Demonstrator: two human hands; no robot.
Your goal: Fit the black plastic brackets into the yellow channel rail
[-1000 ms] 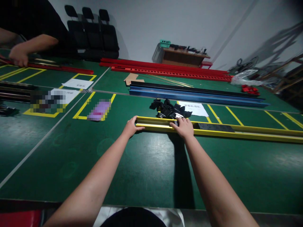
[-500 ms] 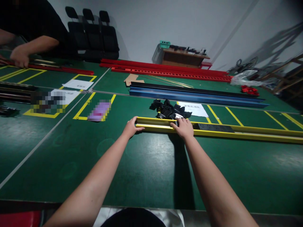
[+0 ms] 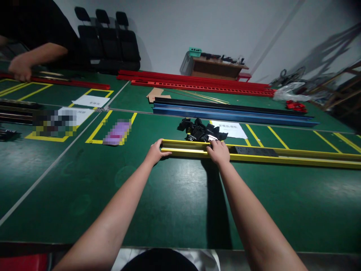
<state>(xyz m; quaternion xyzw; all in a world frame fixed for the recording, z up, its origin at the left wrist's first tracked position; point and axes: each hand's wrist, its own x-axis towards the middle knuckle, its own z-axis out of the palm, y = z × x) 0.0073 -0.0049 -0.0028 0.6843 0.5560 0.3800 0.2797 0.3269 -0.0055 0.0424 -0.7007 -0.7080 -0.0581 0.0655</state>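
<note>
A long yellow channel rail (image 3: 299, 159) lies across the table in front of me, its open side up. At its left end, my left hand (image 3: 155, 152) is closed round the rail, thumb on the near side. Farther right, my right hand (image 3: 220, 151) reaches over the channel with bent fingers and the thumb inside; whatever lies under the palm is hidden. Just right of that hand, a flat black block (image 3: 255, 151) sits in the channel. Behind the rail is a pile of black plastic pieces (image 3: 199, 130), close to my right fingertips.
Blue and black rails (image 3: 234, 112) lie beyond the pile, with red rails (image 3: 197, 83) farther back. A labelled white paper (image 3: 229, 129) is beside the pile. At left lies a blurred purple object (image 3: 117, 132). A co-worker's hand (image 3: 21, 67) is over the table at far left.
My right thumb has drawn slightly right, nearer the fingers. My left hand stays at the rail's end. The whole view has shifted a little.
</note>
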